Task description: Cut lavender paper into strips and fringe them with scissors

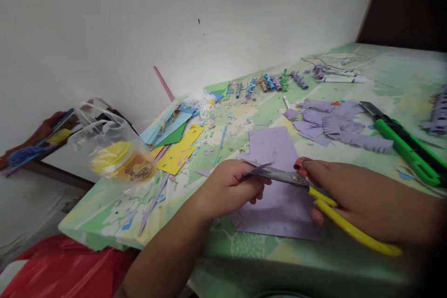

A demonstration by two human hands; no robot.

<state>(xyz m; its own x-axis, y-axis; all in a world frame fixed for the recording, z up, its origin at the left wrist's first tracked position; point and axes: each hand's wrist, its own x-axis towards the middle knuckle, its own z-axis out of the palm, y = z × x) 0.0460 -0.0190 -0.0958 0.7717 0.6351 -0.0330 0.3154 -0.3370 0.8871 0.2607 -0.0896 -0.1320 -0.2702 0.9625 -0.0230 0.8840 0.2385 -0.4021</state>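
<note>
My left hand (240, 184) is closed on a small purple paper strip (260, 169) with a fringed end. My right hand (363, 195) grips a pair of scissors (291, 177) with yellow handles, whose metal blades reach left to the strip. A small red thing (302, 166) sits at the right fingertips; its kind is unclear. Under both hands, a purple paper sheet (274, 219) lies near the table's front edge, partly covered. Behind it is another purple paper area (272, 142). Fringed purple paper strips (324, 121) are heaped to the right.
A green utility knife (408, 149) lies at the right. Rolled paper pieces (268, 81) and white markers (342, 79) line the back of the table. Coloured paper sheets (179, 153) lie left, beside a plastic bag holding a yellow-lidded tub (122, 163). Paper scraps litter the patterned tablecloth (244, 247).
</note>
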